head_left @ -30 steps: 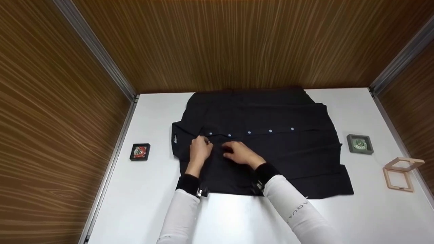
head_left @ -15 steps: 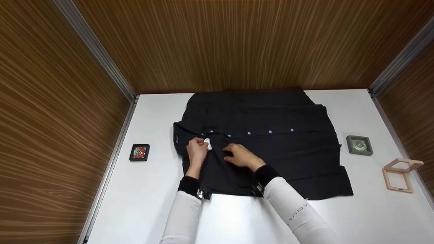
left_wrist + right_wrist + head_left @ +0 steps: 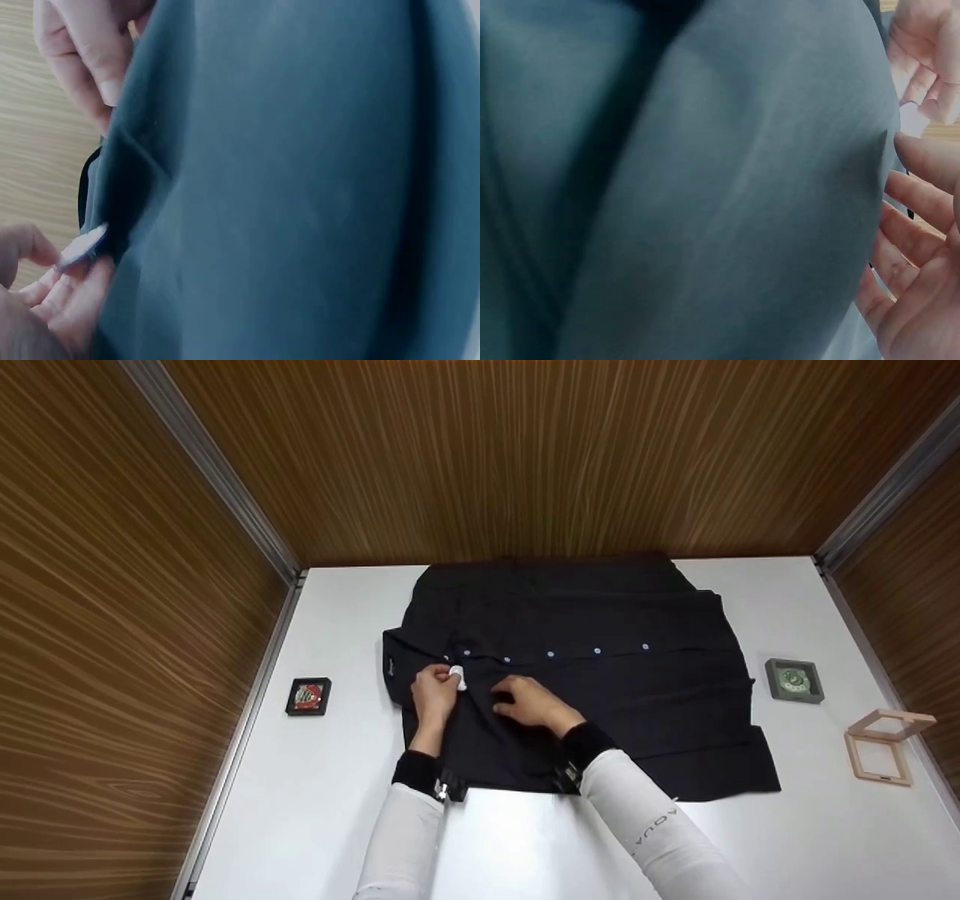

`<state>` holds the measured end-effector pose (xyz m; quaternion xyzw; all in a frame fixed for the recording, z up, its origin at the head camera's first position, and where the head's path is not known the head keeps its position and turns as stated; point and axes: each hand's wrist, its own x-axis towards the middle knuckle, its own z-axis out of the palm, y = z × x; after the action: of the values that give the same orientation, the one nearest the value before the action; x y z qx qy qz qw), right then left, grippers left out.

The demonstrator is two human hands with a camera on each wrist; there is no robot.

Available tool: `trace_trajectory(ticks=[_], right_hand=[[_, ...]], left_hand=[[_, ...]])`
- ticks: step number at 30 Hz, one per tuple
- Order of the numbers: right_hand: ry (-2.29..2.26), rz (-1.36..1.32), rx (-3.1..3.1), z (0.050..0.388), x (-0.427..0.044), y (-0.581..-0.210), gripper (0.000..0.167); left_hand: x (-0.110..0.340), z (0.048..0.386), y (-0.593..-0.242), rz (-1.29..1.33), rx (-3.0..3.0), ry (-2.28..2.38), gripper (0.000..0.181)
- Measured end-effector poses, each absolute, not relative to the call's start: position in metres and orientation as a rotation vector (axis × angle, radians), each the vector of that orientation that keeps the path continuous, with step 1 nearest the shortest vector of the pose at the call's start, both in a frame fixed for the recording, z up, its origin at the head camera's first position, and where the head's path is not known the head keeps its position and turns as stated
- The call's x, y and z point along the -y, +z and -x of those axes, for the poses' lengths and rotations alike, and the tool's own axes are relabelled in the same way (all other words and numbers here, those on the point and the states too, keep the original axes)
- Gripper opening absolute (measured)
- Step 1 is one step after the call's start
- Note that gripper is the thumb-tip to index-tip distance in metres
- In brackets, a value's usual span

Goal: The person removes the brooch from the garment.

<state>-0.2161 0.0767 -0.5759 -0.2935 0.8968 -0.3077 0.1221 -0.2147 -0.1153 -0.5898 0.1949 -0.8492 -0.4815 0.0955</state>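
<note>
A dark button-up shirt (image 3: 622, 697) lies spread on the white table, its collar to the left and light buttons along its front. My left hand (image 3: 435, 694) pinches a small flat white piece (image 3: 457, 678) near the collar. In the left wrist view this white piece (image 3: 81, 247) has a dark rim and sits against the shirt's cloth; its exact kind cannot be told. To its right, my right hand (image 3: 534, 705) rests at the shirt front with bent, parted fingers. The right wrist view shows its thumb and fingers (image 3: 919, 202) spread beside the cloth.
A small black frame with a red-and-white insert (image 3: 308, 697) lies left of the shirt. On the right are a grey-green frame (image 3: 795, 680) and an unfolded light wooden frame (image 3: 885, 746). Wood-grain panels (image 3: 525, 457) wall in the back and sides.
My left hand has shifted slightly left and turned, bringing the white piece into view between its fingers and lifting the cloth into a fold. My right hand has stayed nearly still.
</note>
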Motion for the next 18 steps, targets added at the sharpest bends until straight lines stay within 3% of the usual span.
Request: trace_trajectory(ticks=[8,18], right_hand=[[-1.135,0.712,-2.603,0.222,-0.06,-0.578,0.027],[-1.293,0.606,-2.603,0.228,-0.038,-0.589,0.047]], left_hand=[[0.121,0.213,-0.593,-0.571,2.42,-1.706,0.016],[0.126,0.21,-0.596,-0.599,2.313,-2.011,0.015]])
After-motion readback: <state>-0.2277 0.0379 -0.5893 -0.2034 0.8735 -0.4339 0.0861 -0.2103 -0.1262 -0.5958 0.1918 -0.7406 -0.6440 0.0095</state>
